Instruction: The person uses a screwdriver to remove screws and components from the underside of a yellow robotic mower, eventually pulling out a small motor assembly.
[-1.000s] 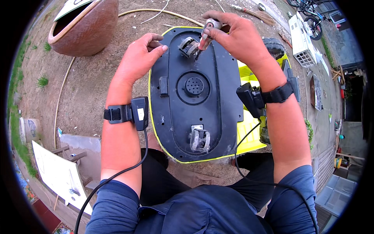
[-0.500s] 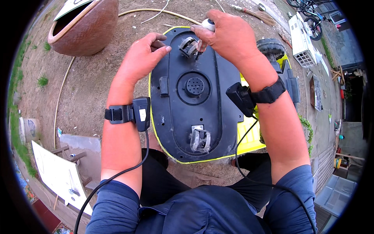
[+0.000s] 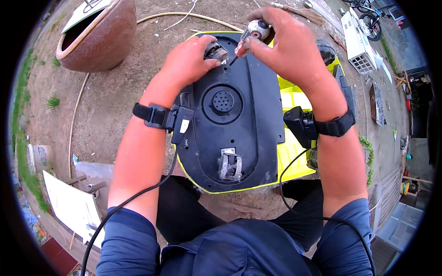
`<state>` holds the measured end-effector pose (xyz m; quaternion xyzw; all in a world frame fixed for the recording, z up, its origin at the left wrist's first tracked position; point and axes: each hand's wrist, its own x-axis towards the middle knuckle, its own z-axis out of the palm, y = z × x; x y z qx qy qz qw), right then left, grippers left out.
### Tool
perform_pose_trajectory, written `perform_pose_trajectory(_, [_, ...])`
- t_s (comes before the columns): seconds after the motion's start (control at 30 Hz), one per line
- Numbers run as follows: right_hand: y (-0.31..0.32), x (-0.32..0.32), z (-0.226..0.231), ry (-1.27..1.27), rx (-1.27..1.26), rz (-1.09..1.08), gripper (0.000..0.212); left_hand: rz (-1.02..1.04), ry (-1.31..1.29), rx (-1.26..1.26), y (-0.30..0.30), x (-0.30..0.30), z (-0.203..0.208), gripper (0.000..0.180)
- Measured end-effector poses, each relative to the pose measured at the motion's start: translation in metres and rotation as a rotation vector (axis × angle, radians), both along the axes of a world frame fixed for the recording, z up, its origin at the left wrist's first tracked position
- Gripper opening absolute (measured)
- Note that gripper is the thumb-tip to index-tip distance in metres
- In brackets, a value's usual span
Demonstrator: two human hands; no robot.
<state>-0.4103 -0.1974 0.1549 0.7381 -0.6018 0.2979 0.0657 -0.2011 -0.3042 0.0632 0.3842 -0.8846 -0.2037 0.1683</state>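
Note:
An upturned yellow ride-on toy lies in front of me, its black base panel [image 3: 221, 133] facing up. At the panel's far end is a caster wheel [image 3: 215, 54], with the fingers and thumb of my left hand [image 3: 188, 62] closed around it. My right hand [image 3: 289, 48] grips a screwdriver [image 3: 245, 46] with a red and white handle. Its shaft slants down toward the panel just right of that caster; whether the tip touches anything I cannot tell. A second caster [image 3: 229, 165] stands at the panel's near end. Between the two is a round vented disc [image 3: 223, 102].
Beside the panel on the right are yellow bodywork [image 3: 294, 154] and a dark wheel [image 3: 326, 51]. A large brown clay pot [image 3: 99, 43] stands at the far left, near a hose [image 3: 77, 115]. To the far right is a white slotted box [image 3: 357, 46]. Cables hang from my wrist straps.
My left hand has moved right and taken hold of the far caster. My right hand has tilted the screwdriver, so more of its handle shows, and its tip is higher and nearer the panel's far end.

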Motion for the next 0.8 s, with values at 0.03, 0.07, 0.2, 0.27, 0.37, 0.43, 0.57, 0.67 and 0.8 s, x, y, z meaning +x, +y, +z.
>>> perform_pose_trajectory(0.03, [0.0, 0.0, -0.003, -0.018, -0.018, 0.008, 0.033, 0.011, 0.01, -0.058, -0.006, 0.0, -0.003, 0.052])
perform_pose_trajectory(0.07, [-0.001, 0.002, -0.006, -0.037, -0.037, 0.017, 0.032, 0.024, 0.02, -0.116, -0.012, 0.002, -0.006, 0.049])
perform_pose_trajectory(0.2, [-0.005, 0.007, -0.011, -0.098, -0.042, 0.061, 0.029, 0.121, 0.079, -0.115, -0.009, 0.017, 0.002, 0.046])
perform_pose_trajectory(0.27, [-0.005, 0.008, -0.011, -0.095, -0.032, 0.068, 0.029, 0.19, 0.164, 0.004, 0.008, 0.025, 0.006, 0.044])
perform_pose_trajectory(0.37, [-0.006, 0.008, -0.011, -0.087, -0.026, 0.084, 0.029, 0.312, 0.313, 0.174, 0.039, 0.042, 0.007, 0.042])
perform_pose_trajectory(0.43, [-0.006, 0.008, -0.009, -0.079, -0.018, 0.093, 0.029, 0.363, 0.383, 0.224, 0.054, 0.054, -0.003, 0.04])
perform_pose_trajectory(0.57, [-0.006, 0.014, -0.005, -0.069, 0.011, 0.104, 0.029, 0.462, 0.434, 0.238, 0.063, 0.071, -0.022, 0.036])
perform_pose_trajectory(0.67, [-0.007, 0.017, -0.006, -0.078, 0.044, 0.103, 0.029, 0.477, 0.443, 0.228, 0.063, 0.073, -0.022, 0.034])
perform_pose_trajectory(0.8, [-0.008, 0.018, -0.01, 0.006, 0.05, 0.069, 0.03, 0.469, 0.439, 0.212, 0.063, 0.074, -0.019, 0.035])
